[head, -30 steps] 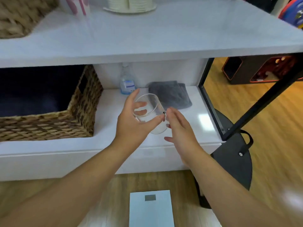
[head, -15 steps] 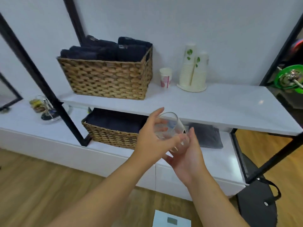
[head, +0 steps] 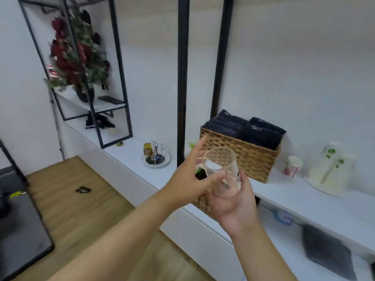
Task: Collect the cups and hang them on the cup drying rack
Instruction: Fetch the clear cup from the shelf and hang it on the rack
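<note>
Both hands up in front of the wicker basket (head: 243,157), sharing one clear glass cup (head: 221,171). Right hand (head: 233,201) is under and behind the cup, fingers curled round its lower body and base, palm up. Left hand (head: 190,177) is on the cup's left side: thumb against the glass, other fingers straight and spread toward the basket. It looks like a light pinch, but blur makes the left contact hard to confirm. Cup is tilted, mouth up and away from the person, held in the air, not resting on any shelf.

Handling: thin rigid glass, light, smooth, likely slippery and breakable if knocked against metal. Best hold is round the body near the base, as the right hand has it, leaving the rim free to go over a peg.

Left of the basket and farther off, on the low white counter (head: 129,157), sits the cup drying rack (head: 156,154): thin wire prongs on a round tray, one amber glass already on it. Cup is well apart from the rack, so the carry is not done yet. Right of the basket: a paper cup (head: 293,166) and stacked paper cups (head: 330,171).
</note>
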